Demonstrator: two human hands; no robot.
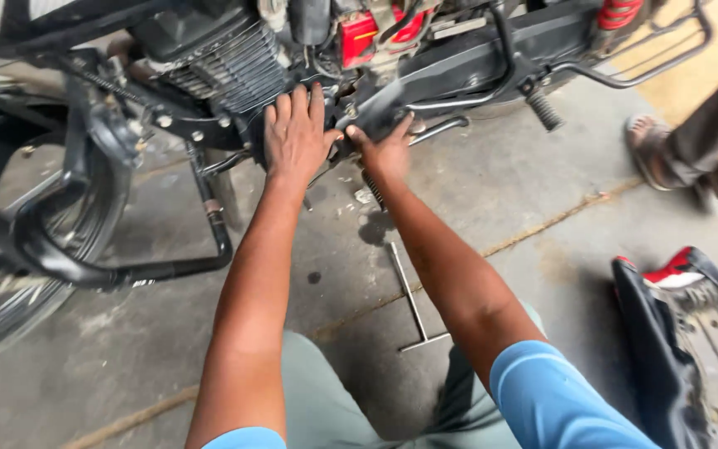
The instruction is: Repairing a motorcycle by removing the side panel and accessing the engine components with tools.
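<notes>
A black motorcycle [234, 66] stands across the top of the head view, its finned engine just above my hands. My left hand [294, 133] lies flat, fingers together and pointing up, pressed against the lower engine case. Just to its right, my right hand [388, 148] is curled around a dark part under the engine; the fingers hide what it grips. Both arms reach forward from blue sleeves.
A metal T-handle wrench [411, 303] lies on the concrete floor between my arms. A black crash guard [126, 270] juts out at left beside the front wheel [10, 316]. A removed black-and-red body panel [691, 333] lies at right. Another person's sandalled foot [654, 145] stands at upper right.
</notes>
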